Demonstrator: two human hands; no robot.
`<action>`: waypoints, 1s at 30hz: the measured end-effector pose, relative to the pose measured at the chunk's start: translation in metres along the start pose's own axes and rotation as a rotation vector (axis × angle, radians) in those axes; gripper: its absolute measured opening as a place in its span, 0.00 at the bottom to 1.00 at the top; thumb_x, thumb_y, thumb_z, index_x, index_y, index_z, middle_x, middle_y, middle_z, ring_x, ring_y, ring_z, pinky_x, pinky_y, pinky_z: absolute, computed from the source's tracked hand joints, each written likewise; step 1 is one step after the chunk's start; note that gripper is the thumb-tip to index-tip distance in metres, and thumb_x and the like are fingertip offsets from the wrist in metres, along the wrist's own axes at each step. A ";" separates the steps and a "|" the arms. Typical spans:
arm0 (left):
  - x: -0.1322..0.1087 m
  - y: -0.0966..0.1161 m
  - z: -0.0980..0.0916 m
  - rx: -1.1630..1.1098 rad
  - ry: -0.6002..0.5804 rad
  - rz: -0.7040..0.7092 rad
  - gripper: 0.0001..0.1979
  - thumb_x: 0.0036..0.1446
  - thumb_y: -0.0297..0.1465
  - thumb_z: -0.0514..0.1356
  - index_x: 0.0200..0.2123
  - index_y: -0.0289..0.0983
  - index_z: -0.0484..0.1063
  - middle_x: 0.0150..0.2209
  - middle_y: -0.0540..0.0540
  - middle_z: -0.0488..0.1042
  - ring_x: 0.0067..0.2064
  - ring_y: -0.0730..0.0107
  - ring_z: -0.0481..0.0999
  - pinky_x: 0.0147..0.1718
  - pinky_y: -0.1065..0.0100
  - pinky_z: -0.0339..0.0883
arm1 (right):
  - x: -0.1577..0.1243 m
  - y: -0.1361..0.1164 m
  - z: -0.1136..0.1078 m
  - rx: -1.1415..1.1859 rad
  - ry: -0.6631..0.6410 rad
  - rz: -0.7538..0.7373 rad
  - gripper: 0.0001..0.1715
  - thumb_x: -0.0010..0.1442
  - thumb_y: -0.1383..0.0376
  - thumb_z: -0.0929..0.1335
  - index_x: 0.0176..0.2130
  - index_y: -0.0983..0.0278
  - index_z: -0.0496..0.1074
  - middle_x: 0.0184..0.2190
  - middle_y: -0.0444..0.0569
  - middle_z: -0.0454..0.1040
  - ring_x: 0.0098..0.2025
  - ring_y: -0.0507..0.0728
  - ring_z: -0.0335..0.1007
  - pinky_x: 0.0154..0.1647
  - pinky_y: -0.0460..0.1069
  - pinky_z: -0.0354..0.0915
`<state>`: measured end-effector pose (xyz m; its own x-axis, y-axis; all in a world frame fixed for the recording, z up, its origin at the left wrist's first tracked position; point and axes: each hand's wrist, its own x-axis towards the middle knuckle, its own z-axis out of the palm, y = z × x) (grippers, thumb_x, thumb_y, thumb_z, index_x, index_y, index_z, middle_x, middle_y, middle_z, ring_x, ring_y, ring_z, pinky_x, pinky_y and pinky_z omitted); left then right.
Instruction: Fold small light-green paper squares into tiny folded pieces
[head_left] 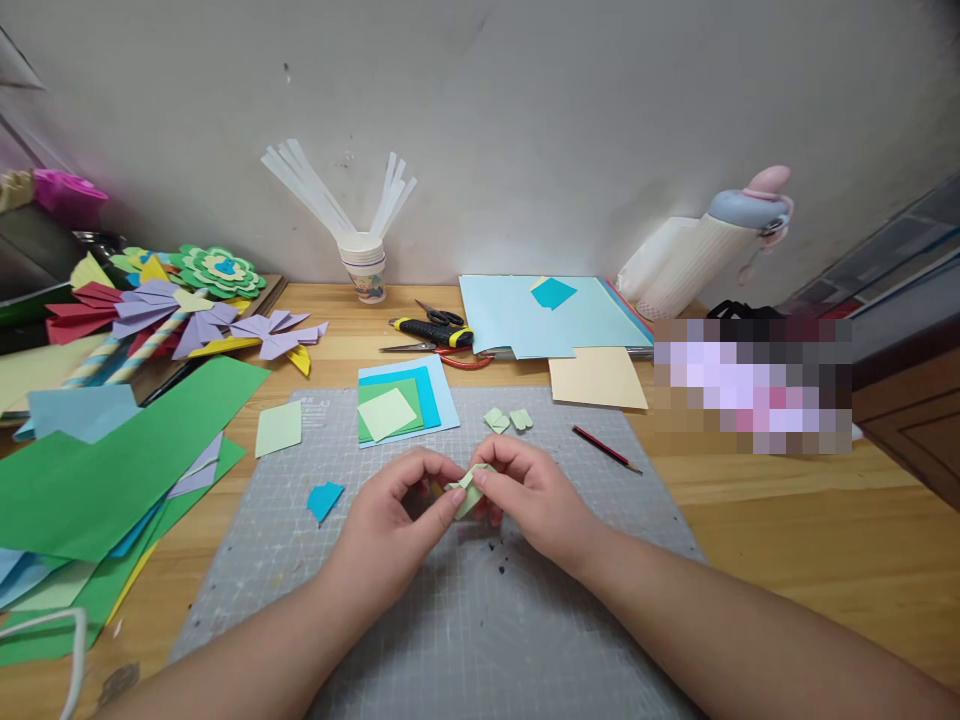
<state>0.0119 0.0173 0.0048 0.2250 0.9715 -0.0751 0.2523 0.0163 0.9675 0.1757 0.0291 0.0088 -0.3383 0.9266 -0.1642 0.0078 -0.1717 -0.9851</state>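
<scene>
Left-hand grip (401, 510) and right-hand grip (536, 505) both pinch one folded light-green paper piece (469, 499), thumbs in front, fingers mostly hidden behind. Piece is held tilted, above the gray cutting mat (480, 640), between the two hands. Handling, my guess: near weightless, thin, a bit stiff along folds, soft elsewhere; not slippery, but creases and tears easily. Best hold: light thumb-and-fingertip pinch at the folded edges, both sides; no squeezing the middle.

Just beyond the fingers: two small folded light-green pieces, left one (496, 421) and right one (521, 420). Red-and-black pencil (607, 449) to the right. To the left, blue paper scrap (325, 501) and loose pale-green square (278, 429); between that and the small folded pieces, layered paper squares (448, 400) in blues and greens.

Farther back on the wooden tabletop (787, 580): beige sheet (598, 378), light-blue sheets (499, 312), black-handled scissors (445, 317), printed paper cup (368, 284) with white strips. Far left, big green sheet (127, 480) and paper flowers; back right, bottle (679, 265) leaning against wall.
</scene>
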 end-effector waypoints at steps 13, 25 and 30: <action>0.002 0.001 -0.004 0.012 0.029 0.021 0.06 0.52 0.34 0.61 0.28 0.37 0.73 0.30 0.49 0.72 0.34 0.69 0.70 0.34 0.68 0.62 | 0.000 0.005 -0.001 -0.007 -0.033 -0.001 0.07 0.57 0.65 0.63 0.27 0.63 0.63 0.21 0.40 0.64 0.23 0.49 0.62 0.23 0.44 0.59; 0.004 0.005 -0.004 -0.309 -0.041 -0.178 0.09 0.49 0.36 0.64 0.28 0.37 0.71 0.27 0.53 0.69 0.31 0.75 0.67 0.33 0.75 0.60 | -0.004 0.005 -0.001 -0.179 -0.037 -0.133 0.08 0.58 0.66 0.62 0.27 0.63 0.61 0.22 0.40 0.62 0.24 0.49 0.57 0.25 0.45 0.55; 0.003 0.004 -0.005 -0.418 -0.078 -0.218 0.08 0.51 0.36 0.64 0.28 0.37 0.73 0.27 0.53 0.72 0.31 0.77 0.69 0.33 0.76 0.61 | -0.004 0.004 0.000 -0.074 -0.053 -0.076 0.08 0.58 0.66 0.63 0.27 0.63 0.62 0.20 0.40 0.63 0.23 0.49 0.58 0.24 0.45 0.57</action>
<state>0.0087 0.0220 0.0094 0.2829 0.9145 -0.2892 -0.0952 0.3268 0.9403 0.1772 0.0249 0.0058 -0.3894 0.9169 -0.0876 0.0493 -0.0742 -0.9960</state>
